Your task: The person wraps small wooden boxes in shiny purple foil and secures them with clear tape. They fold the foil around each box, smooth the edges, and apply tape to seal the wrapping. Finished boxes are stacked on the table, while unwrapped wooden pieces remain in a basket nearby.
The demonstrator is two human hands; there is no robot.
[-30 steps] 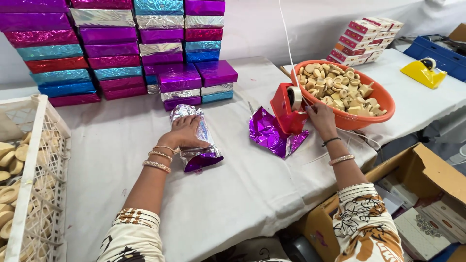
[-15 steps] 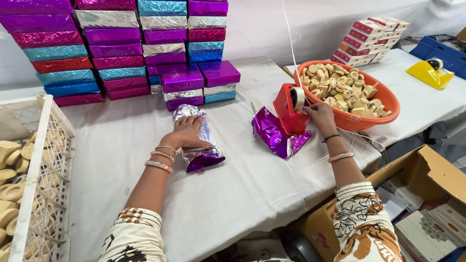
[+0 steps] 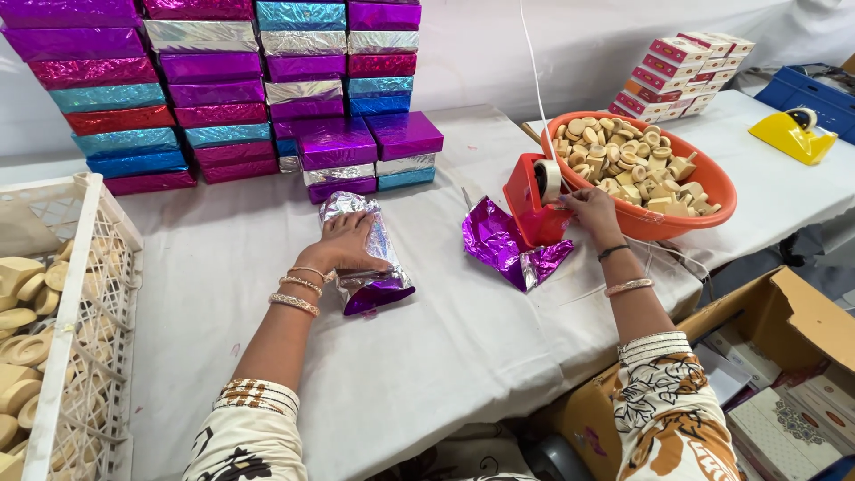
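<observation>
My left hand presses flat on a half-wrapped packet of silver and purple foil lying on the white table. My right hand reaches to a red tape dispenser and pinches at the tape by its roll. A crumpled sheet of purple foil lies just in front of the dispenser, between my two hands.
An orange bowl of beige blocks sits behind the dispenser. Stacks of foil-wrapped boxes line the back. A white crate of beige blocks stands at left. Also in view: a yellow tape dispenser, small red-and-white cartons, and an open cardboard box at lower right.
My right hand has come down from the bowl's rim to the front of the red tape dispenser. My left hand stays on the foil packet.
</observation>
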